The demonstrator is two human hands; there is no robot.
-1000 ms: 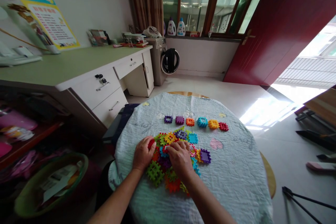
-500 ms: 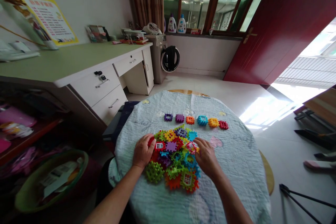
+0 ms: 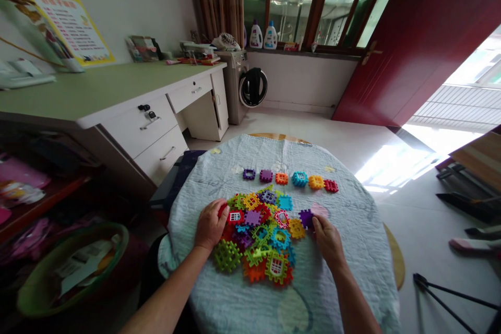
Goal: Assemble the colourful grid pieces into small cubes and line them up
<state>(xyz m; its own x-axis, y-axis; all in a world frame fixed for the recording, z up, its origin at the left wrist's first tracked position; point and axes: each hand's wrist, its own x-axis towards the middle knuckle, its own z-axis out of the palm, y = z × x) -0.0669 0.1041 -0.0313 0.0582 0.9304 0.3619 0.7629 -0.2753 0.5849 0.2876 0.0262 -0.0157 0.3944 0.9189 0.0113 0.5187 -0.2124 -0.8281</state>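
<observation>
A heap of colourful notched plastic pieces [image 3: 254,240] lies on the cloth-covered round table [image 3: 352,271]. My left hand [image 3: 211,223] is closed at the heap's left edge, around a red piece that its fingers mostly cover. On the right, my right hand [image 3: 327,237] pinches a dark purple piece [image 3: 306,218] just beyond a yellow piece [image 3: 296,228]. Behind the heap stands a row of pieces: a dark purple one [image 3: 249,174], a lighter purple one [image 3: 266,175], orange [image 3: 281,178], blue [image 3: 299,179], yellow [image 3: 316,182] and red [image 3: 331,186].
A long green-topped desk [image 3: 117,83] runs along the left wall, with a washing machine [image 3: 234,83] past its end. Bottom left is a green-rimmed basket [image 3: 31,308]. Black stand legs [image 3: 450,292] show at the lower right.
My right hand has moved right, away from the heap, with the dark purple piece now visible in its fingers. The yellow piece at the heap's right side is uncovered. My left hand stays beside the heap.
</observation>
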